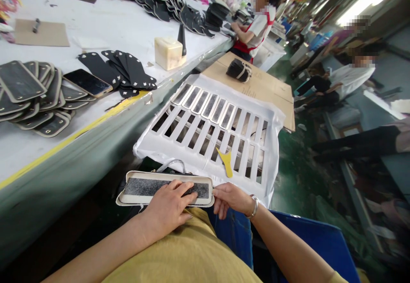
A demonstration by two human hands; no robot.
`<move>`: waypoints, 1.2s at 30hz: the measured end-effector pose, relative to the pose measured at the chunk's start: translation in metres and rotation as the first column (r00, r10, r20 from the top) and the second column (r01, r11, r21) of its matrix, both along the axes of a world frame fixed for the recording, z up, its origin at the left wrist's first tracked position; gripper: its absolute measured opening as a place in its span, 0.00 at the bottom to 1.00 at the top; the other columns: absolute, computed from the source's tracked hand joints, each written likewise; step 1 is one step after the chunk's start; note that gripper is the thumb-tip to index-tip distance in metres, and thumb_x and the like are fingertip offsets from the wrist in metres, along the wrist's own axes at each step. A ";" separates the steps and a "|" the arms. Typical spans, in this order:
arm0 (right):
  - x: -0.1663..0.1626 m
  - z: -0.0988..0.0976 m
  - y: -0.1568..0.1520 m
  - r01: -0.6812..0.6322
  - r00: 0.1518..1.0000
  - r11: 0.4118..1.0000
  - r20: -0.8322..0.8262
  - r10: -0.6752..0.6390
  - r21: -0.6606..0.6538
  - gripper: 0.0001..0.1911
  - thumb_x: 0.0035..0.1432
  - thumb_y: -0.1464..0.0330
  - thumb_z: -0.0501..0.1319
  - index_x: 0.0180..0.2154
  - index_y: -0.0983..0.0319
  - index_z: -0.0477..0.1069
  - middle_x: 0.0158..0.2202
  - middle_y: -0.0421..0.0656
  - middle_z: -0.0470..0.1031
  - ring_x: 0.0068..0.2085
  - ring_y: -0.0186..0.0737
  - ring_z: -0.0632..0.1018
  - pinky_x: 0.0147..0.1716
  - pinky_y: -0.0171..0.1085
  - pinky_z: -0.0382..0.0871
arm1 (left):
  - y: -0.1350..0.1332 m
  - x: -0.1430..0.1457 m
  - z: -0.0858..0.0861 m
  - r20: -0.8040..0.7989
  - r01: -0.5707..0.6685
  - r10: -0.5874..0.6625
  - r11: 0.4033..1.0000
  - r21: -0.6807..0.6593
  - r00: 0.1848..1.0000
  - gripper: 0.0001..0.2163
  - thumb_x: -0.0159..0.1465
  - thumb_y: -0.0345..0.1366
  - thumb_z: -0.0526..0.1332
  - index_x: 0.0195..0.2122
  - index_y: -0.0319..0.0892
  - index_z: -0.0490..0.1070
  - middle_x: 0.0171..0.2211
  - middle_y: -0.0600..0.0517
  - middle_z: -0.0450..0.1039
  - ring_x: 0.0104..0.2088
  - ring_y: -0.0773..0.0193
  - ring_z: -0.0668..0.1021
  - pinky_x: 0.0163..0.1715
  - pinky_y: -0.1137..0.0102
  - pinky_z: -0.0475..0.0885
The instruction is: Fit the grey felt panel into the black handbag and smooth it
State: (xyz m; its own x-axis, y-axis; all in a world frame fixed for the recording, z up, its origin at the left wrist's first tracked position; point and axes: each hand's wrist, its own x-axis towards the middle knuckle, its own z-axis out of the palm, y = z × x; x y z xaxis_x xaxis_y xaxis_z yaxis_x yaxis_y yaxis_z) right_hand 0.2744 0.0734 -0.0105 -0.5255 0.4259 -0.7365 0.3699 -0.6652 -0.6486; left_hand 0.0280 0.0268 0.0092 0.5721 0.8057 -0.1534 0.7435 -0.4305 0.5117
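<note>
A long cream-edged piece with a dark grey middle panel [144, 187] lies across my lap. My left hand [168, 206] rests flat on top of it, fingers spread over the grey panel. My right hand [229, 198], with a bracelet at the wrist, grips the piece's right end. In front of my hands stands a white slotted rack [256, 137] holding several similar pieces in its far row. A small yellow tool [226, 162] lies on the rack near my right hand.
A long white table [105, 26] on my left carries stacks of dark pieces [32, 95], a phone [87, 82], black cutouts [128, 69] and a cream block [168, 52]. A cardboard sheet [265, 86] lies beyond the rack. Other people sit at the far end and right.
</note>
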 end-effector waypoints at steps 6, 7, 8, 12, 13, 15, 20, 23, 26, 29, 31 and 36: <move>-0.015 0.019 0.009 -0.119 0.975 0.993 0.189 0.119 -0.009 0.21 0.54 0.53 0.59 0.25 0.66 0.67 0.20 0.42 0.76 0.17 0.35 0.75 0.15 0.30 0.71 | 0.003 0.000 0.003 -0.012 0.017 -0.017 1.000 -0.020 1.000 0.23 0.56 0.43 0.64 0.53 0.47 0.67 0.57 0.50 0.62 0.51 0.51 0.66 0.52 0.56 0.65; -0.019 0.022 0.011 -0.141 0.962 0.990 0.235 0.141 -0.017 0.20 0.57 0.56 0.57 0.24 0.66 0.67 0.20 0.42 0.76 0.17 0.34 0.75 0.14 0.30 0.71 | 0.003 0.000 0.003 -0.011 0.019 -0.020 1.000 -0.022 1.000 0.23 0.56 0.43 0.64 0.53 0.47 0.67 0.57 0.50 0.62 0.52 0.51 0.66 0.52 0.56 0.65; -0.023 0.025 0.014 -0.159 0.946 0.987 0.281 0.160 -0.027 0.19 0.59 0.60 0.55 0.23 0.66 0.67 0.19 0.42 0.75 0.16 0.34 0.75 0.14 0.30 0.70 | 0.004 0.000 0.003 -0.009 0.019 -0.019 1.000 -0.023 1.000 0.23 0.56 0.43 0.64 0.54 0.47 0.67 0.57 0.50 0.62 0.52 0.51 0.65 0.52 0.57 0.65; -0.038 0.036 0.022 -0.189 0.895 0.978 0.395 0.207 -0.085 0.20 0.62 0.67 0.51 0.19 0.66 0.66 0.19 0.44 0.75 0.15 0.34 0.74 0.13 0.30 0.70 | 0.004 0.000 0.002 0.002 0.018 -0.018 1.000 -0.009 1.000 0.22 0.56 0.41 0.64 0.53 0.48 0.67 0.57 0.50 0.62 0.52 0.51 0.65 0.52 0.57 0.64; -0.040 0.038 0.023 -0.186 0.889 0.978 0.407 0.208 -0.094 0.20 0.62 0.67 0.52 0.19 0.66 0.66 0.19 0.45 0.75 0.15 0.34 0.74 0.13 0.30 0.69 | 0.004 0.000 0.002 -0.001 0.016 -0.016 1.000 -0.004 1.000 0.22 0.56 0.41 0.64 0.53 0.48 0.68 0.57 0.50 0.62 0.52 0.50 0.65 0.52 0.56 0.64; -0.041 0.038 0.022 -0.169 0.887 0.981 0.420 0.192 -0.093 0.21 0.62 0.66 0.53 0.19 0.66 0.66 0.18 0.45 0.75 0.15 0.34 0.73 0.12 0.30 0.69 | 0.004 0.001 0.003 -0.014 0.013 -0.013 1.000 0.003 1.000 0.21 0.57 0.42 0.64 0.52 0.47 0.68 0.57 0.49 0.63 0.52 0.50 0.65 0.51 0.55 0.65; -0.022 0.022 0.009 -0.068 0.970 0.995 0.228 0.083 -0.075 0.28 0.64 0.56 0.46 0.21 0.67 0.67 0.19 0.47 0.75 0.16 0.36 0.75 0.14 0.32 0.70 | 0.000 0.002 0.007 -0.034 0.019 -0.019 1.000 0.003 0.999 0.23 0.56 0.44 0.64 0.53 0.48 0.67 0.57 0.50 0.62 0.53 0.50 0.65 0.52 0.56 0.65; -0.007 0.008 -0.001 0.052 0.997 0.994 0.063 -0.047 -0.091 0.31 0.63 0.51 0.41 0.24 0.67 0.66 0.21 0.49 0.76 0.19 0.39 0.77 0.15 0.33 0.71 | -0.002 0.001 0.005 -0.026 0.020 -0.020 1.000 0.020 0.999 0.25 0.55 0.45 0.64 0.54 0.49 0.67 0.58 0.51 0.62 0.53 0.51 0.65 0.53 0.57 0.63; 0.001 -0.001 -0.010 0.087 0.995 0.996 -0.048 -0.088 -0.014 0.29 0.57 0.46 0.50 0.26 0.67 0.67 0.22 0.49 0.77 0.20 0.40 0.77 0.16 0.33 0.70 | -0.004 0.001 0.003 -0.025 0.015 -0.014 0.999 0.045 1.000 0.25 0.54 0.46 0.65 0.54 0.49 0.67 0.58 0.50 0.62 0.52 0.52 0.65 0.53 0.58 0.63; 0.003 -0.004 -0.015 0.082 0.995 0.994 -0.070 -0.077 0.075 0.30 0.49 0.44 0.56 0.28 0.67 0.68 0.22 0.47 0.77 0.19 0.39 0.77 0.16 0.32 0.70 | -0.008 0.003 0.002 -0.038 0.015 -0.013 0.997 0.074 0.999 0.26 0.55 0.46 0.65 0.54 0.48 0.67 0.58 0.50 0.62 0.52 0.52 0.65 0.53 0.58 0.63; 0.001 -0.004 -0.017 0.059 0.998 0.993 -0.034 -0.056 0.103 0.29 0.48 0.43 0.58 0.27 0.66 0.67 0.21 0.45 0.76 0.19 0.37 0.76 0.16 0.31 0.70 | -0.011 0.005 0.001 -0.057 0.018 -0.013 0.995 0.095 0.998 0.25 0.55 0.46 0.65 0.54 0.48 0.66 0.58 0.49 0.62 0.52 0.51 0.65 0.52 0.57 0.63; -0.005 -0.002 -0.016 -0.013 0.996 0.979 0.091 -0.006 0.203 0.27 0.50 0.45 0.57 0.24 0.64 0.63 0.19 0.41 0.75 0.16 0.33 0.74 0.14 0.29 0.68 | -0.019 0.007 0.002 -0.114 0.024 -0.011 0.992 0.121 0.993 0.27 0.57 0.46 0.63 0.57 0.48 0.63 0.60 0.48 0.58 0.53 0.49 0.64 0.48 0.56 0.65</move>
State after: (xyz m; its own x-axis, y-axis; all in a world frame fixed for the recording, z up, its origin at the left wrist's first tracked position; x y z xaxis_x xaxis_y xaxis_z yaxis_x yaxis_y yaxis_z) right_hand 0.2690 0.0571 -0.0123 -0.4622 0.5697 -0.6796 0.4356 -0.5216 -0.7336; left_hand 0.0353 0.0082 0.0115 0.5708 0.8124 -0.1190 0.7854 -0.4980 0.3676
